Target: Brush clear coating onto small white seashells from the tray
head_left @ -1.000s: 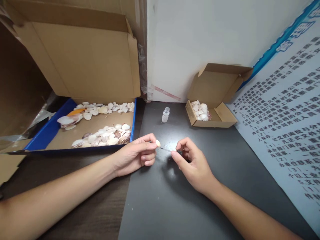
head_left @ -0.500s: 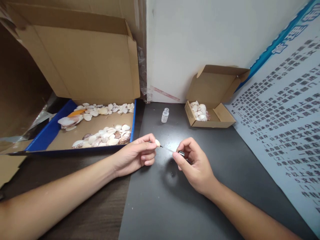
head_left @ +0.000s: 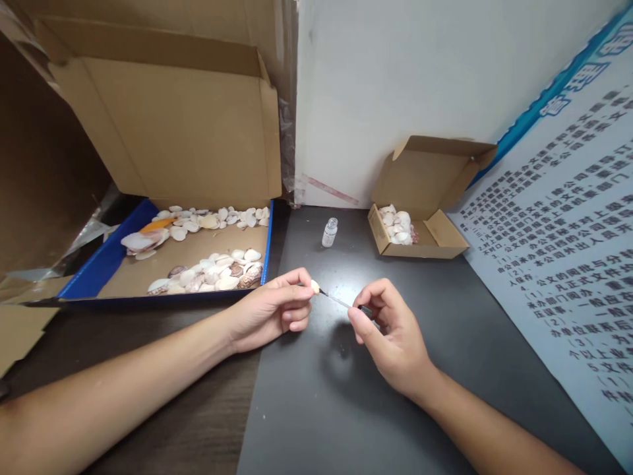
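Observation:
Between the thumb and fingers of my left hand (head_left: 279, 310) is a small cream shell (head_left: 315, 287). My right hand (head_left: 388, 330) pinches the dark cap end of a thin brush (head_left: 337, 301), whose dark tip touches or nearly touches the shell. Beyond my hands an uncapped small clear bottle (head_left: 330, 233) with a white label stands upright on the dark grey mat (head_left: 306, 409).
An open blue-sided box (head_left: 93, 270) on the left holds many shells in two groups. At the back right, a small cardboard box (head_left: 420, 249) contains white shells. A printed poster (head_left: 568, 231) slants along the right side.
The view has shifted slightly, so everything appears a little lower and to the right. The cap turns further behind my right fingers. Both hands keep their hold.

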Available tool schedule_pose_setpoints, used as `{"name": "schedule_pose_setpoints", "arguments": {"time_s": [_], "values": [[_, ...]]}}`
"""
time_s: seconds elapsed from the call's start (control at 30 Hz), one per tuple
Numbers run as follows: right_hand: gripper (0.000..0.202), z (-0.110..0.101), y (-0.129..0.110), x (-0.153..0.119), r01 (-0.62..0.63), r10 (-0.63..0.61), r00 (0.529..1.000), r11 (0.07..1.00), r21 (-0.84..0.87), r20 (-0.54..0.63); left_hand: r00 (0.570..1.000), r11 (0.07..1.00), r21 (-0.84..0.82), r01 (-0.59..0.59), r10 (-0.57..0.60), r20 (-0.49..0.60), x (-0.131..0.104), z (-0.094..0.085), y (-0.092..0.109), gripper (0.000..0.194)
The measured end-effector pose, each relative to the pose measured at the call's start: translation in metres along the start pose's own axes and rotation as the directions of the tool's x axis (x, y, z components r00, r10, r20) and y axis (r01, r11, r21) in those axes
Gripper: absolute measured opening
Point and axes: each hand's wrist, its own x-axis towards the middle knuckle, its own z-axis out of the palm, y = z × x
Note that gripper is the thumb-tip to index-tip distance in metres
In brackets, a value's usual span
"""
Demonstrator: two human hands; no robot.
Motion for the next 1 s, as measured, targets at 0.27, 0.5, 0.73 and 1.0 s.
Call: {"name": "schedule_pose_setpoints", "arguments": {"time_s": [0.27,0.5,0.73,1.0], "values": [[0.015,0.0006,-0.0065,0.0054,-0.042,0.046,0.998,0.995,-0.089,0.04,1.0,1.0,0.001,0.0,0.0,-0.002,0.0002,0.0003,0.0003,0.017],[0.013,-0.0003,-0.0032,0.0007,-0.009,0.009,1.0,1.0,-0.014,0.022,1.0,1.0,0.0,0.002,-0.002,-0.007,0.0004,0.001,0.0002,0.017],[0.015,0.0,-0.0027,0.0045,-0.047,0.05,0.998,0.996,-0.08,0.037,1.0,1.0,-0.003,0.001,-0.001,-0.01,0.0004,0.0008,0.0005,0.016],[0.015,0.0,-0.0047,0.0028,-0.027,0.029,0.999,0.997,-0.066,0.034,1.0,1.0,0.017,0.007,-0.007,-0.002,0.0002,0.0006,0.0008,0.015]]}}
